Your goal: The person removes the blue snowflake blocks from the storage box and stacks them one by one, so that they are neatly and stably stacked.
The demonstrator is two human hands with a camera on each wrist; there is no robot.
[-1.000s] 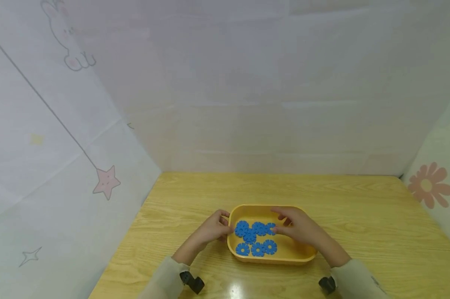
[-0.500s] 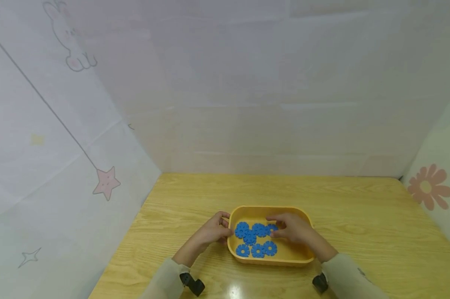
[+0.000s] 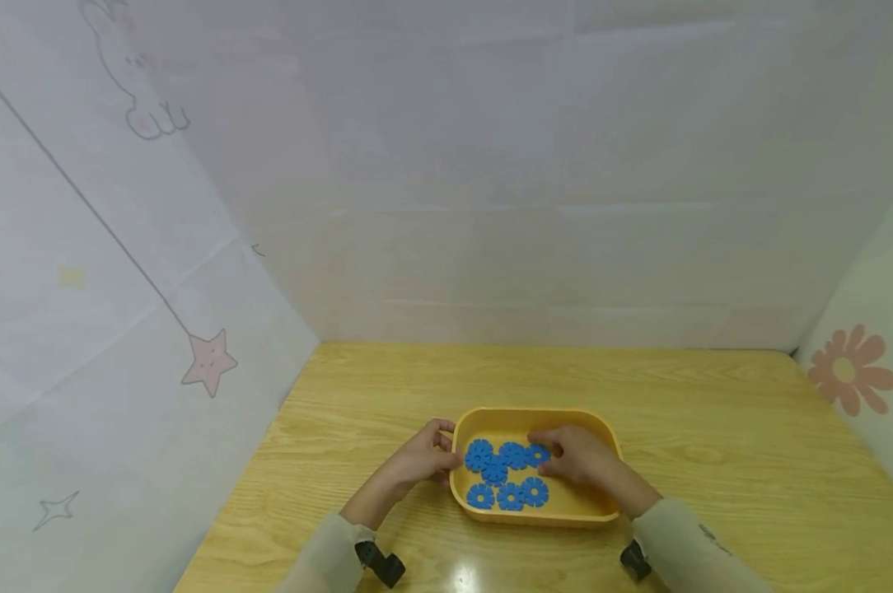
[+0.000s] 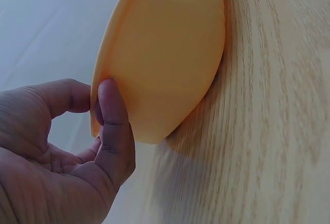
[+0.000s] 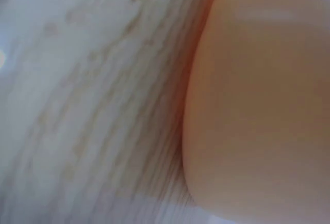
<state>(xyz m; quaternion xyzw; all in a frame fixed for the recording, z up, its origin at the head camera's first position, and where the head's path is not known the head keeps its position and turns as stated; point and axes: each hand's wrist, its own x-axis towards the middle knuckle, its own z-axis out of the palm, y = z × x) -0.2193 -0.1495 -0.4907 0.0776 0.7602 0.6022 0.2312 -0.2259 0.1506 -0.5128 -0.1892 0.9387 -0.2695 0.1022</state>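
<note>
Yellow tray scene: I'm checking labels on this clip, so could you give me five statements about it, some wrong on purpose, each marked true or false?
1. The left hand pinches the rim of the yellow tray. True.
2. Blue flower-shaped pieces lie inside the tray. True.
3. The right hand rests on the table outside the tray. False: it reaches into the tray, its fingertips at the rightmost piece of the upper group.
4. No two blue pieces touch. False: several overlap.
5. A pink star shows at the left of the head view. True.
</note>
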